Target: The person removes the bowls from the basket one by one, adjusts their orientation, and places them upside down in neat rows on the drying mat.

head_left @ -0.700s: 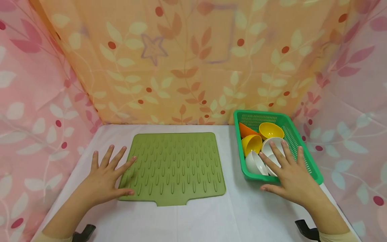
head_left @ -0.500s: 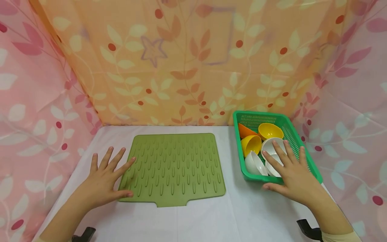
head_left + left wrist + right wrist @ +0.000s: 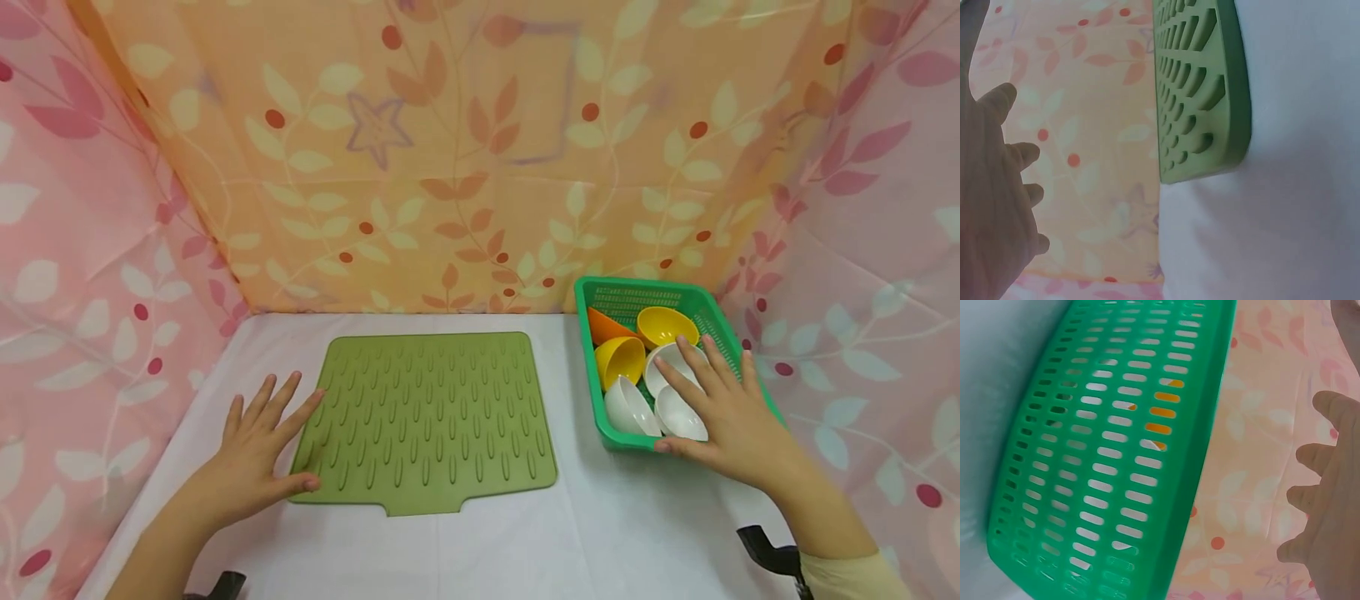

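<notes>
Left fingers [image 3: 302,414] spread apart beside green mat [image 3: 427,417], right fingers [image 3: 681,385] apart above basket [image 3: 591,392] of bowls [image 3: 620,360]

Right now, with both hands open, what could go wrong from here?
The bowls sit close together, some tilted, in the basket, so lifting one might tip its neighbour. The right hand hangs above the basket, so lowering it carelessly could jolt the basket.
</notes>
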The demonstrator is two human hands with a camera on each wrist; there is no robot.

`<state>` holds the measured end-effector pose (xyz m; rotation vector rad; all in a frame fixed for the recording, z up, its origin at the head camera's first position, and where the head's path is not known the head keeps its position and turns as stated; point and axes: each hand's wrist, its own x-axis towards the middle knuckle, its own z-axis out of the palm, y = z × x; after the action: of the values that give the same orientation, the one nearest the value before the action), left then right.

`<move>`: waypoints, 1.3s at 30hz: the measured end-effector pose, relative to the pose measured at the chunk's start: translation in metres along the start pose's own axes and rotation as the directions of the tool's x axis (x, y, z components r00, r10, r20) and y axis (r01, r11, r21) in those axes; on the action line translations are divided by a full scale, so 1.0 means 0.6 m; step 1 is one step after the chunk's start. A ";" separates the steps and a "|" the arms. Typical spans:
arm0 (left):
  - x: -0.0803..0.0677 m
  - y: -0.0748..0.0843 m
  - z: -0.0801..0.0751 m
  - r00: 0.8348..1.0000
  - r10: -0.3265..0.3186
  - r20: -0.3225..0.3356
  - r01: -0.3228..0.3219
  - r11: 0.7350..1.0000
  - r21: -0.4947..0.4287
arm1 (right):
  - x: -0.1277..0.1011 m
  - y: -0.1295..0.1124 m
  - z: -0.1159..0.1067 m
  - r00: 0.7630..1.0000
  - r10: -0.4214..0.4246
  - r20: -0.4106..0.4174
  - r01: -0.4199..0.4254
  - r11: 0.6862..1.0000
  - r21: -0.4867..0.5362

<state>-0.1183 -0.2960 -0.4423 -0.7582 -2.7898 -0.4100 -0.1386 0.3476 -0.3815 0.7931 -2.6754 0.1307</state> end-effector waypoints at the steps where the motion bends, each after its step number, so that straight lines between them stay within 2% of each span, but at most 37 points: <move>1: 0.000 -0.001 0.002 1.000 -0.002 -0.001 0.002 1.000 -0.021 | 0.002 0.001 -0.002 1.000 0.007 0.004 -0.007 1.000 0.011; 9: -0.007 -0.013 0.020 0.999 -0.028 -0.020 0.024 0.984 -0.175 | 0.013 0.013 -0.015 0.999 0.038 0.036 -0.041 0.997 0.073; 17: -0.012 -0.036 0.042 0.998 -0.049 -0.027 0.036 0.938 -0.345 | 0.034 0.024 -0.027 0.998 0.041 0.043 -0.047 0.988 0.147; 20: -0.016 -0.045 0.048 0.998 -0.070 -0.008 0.062 0.924 -0.378 | 0.048 0.031 -0.028 0.998 0.046 0.048 -0.056 0.974 0.220; 24: -0.026 -0.054 0.057 0.993 -0.112 0.026 0.114 0.923 -0.366 | 0.072 0.042 -0.032 0.993 0.063 0.098 -0.088 0.957 0.276; 27: -0.034 -0.059 0.063 0.989 -0.140 0.054 0.150 0.916 -0.373 | 0.095 0.047 -0.041 0.982 0.087 0.167 -0.135 0.943 0.304; 30: -0.040 -0.063 0.069 0.984 -0.157 0.079 0.176 0.895 -0.411 | 0.120 0.053 -0.052 0.963 0.114 0.243 -0.196 0.917 0.348; 35: -0.048 -0.074 0.081 0.984 -0.150 0.097 0.178 0.873 -0.454 | 0.156 0.078 -0.058 0.926 0.157 0.343 -0.300 0.858 0.418; 39: -0.050 -0.082 0.090 0.980 -0.151 0.131 0.196 0.847 -0.493 | 0.182 0.104 -0.053 0.897 0.193 0.398 -0.364 0.833 0.417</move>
<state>-0.1261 -0.3328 -0.5117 -0.6242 -2.8657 -1.2074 -0.2485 0.3498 -0.3127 0.5778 -3.1311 0.8422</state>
